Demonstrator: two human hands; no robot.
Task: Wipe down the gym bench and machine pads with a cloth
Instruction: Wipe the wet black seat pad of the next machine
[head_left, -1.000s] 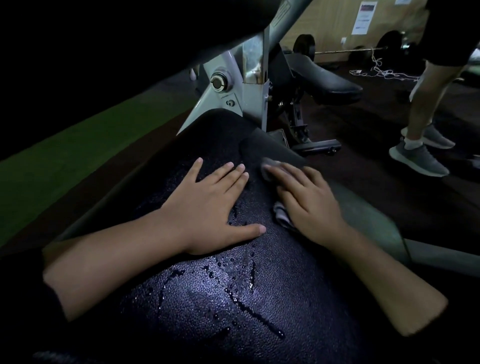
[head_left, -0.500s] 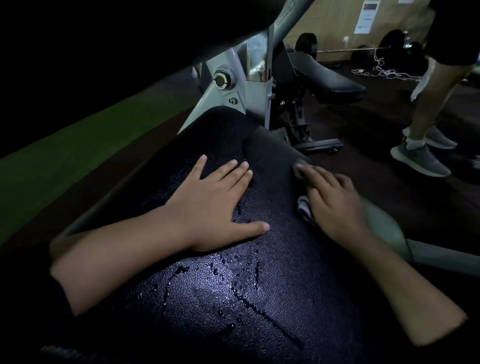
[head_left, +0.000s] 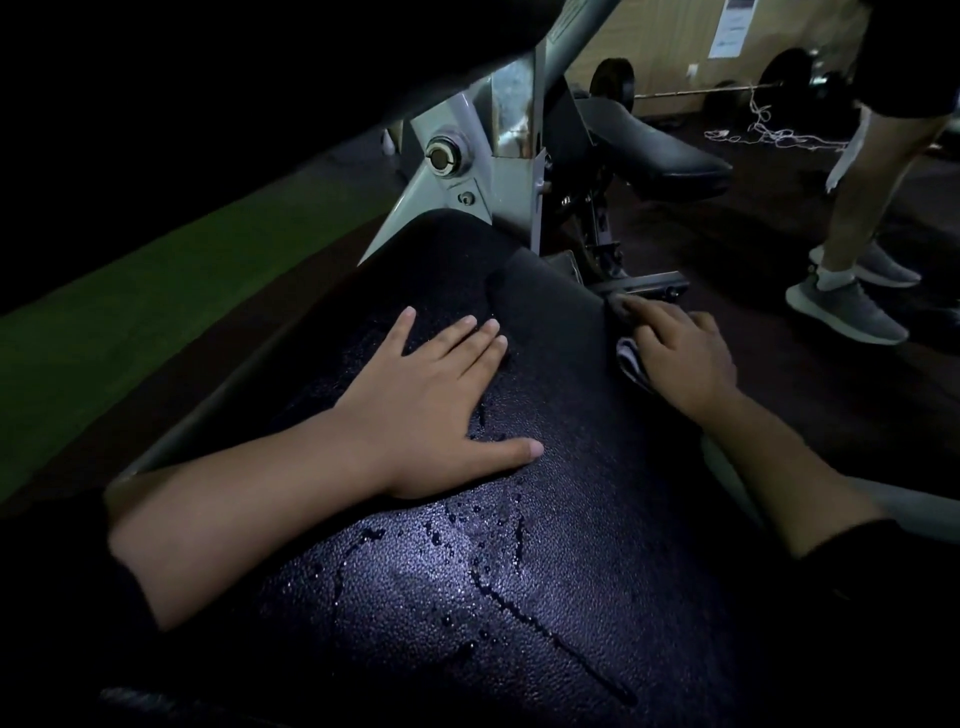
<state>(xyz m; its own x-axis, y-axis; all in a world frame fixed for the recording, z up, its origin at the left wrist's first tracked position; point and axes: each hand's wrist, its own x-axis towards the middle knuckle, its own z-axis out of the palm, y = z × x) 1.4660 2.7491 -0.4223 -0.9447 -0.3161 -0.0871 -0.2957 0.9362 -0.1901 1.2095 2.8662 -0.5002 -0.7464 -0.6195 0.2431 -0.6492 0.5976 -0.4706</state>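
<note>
A black, pebbled bench pad fills the lower middle of the frame, its long axis running from the bottom edge up toward the centre, where it narrows and meets a pale grey metal frame with a round bolt. Water beads and thin runs glisten on the pad in the lower centre. The room is dim: a strip of green flooring crosses the left side, dark flooring lies at the right. In the upper right a second black padded seat stands on its own stand, a barbell lies along a tan wall with a white sheet posted on it, and a tangle of white cord lies on the floor. Another person's legs in grey shoes stand at the right edge.

The left hand lies flat on the pad in the centre of the frame, fingers straight and pointing toward the upper right, thumb spread out to the right; its grip is apart and it holds nothing.

The right hand sits at the pad's right edge, right of centre, fingers curled down over a cloth and pressing it to the pad's side. The cloth is mostly hidden; a pale folded part shows below the fingers and a darker part at the fingertips, so its long axis seems to follow the pad's edge, toward the upper left.
</note>
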